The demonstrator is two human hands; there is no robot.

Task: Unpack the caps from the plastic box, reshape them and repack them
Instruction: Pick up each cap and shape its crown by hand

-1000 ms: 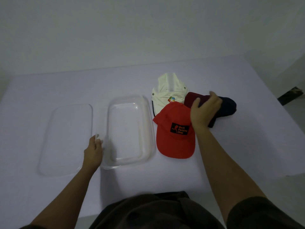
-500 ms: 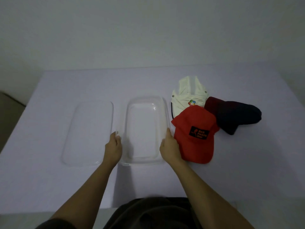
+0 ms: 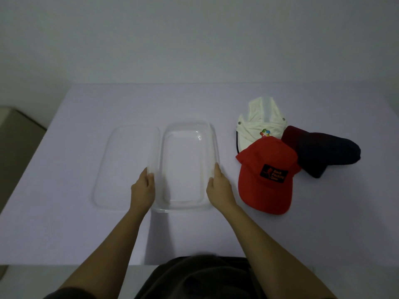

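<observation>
The clear plastic box (image 3: 185, 165) is set empty near the middle of the worktop (image 3: 64, 223), its long sides gripped between the two hands. The left hand (image 3: 143, 187) is closed on the near left rim and the right hand (image 3: 219, 184) on the near right rim, with the box held between them. The lid (image 3: 121, 167) is laid flat just to the left, touching or slightly under the box edge; which cannot be told.

To the right, three caps are grouped: a red cap (image 3: 267, 175) nearest, overlapping a cream cap (image 3: 259, 124) behind it and a dark cap (image 3: 319, 152) to its right.

The step in hand is judged to be steadying or squaring the box for repacking. It is best done with even pressure on both rims, so that thin walls are not flexed.

The box's transparent edges are hard to trace, and the cream and dark caps are partly covered.
</observation>
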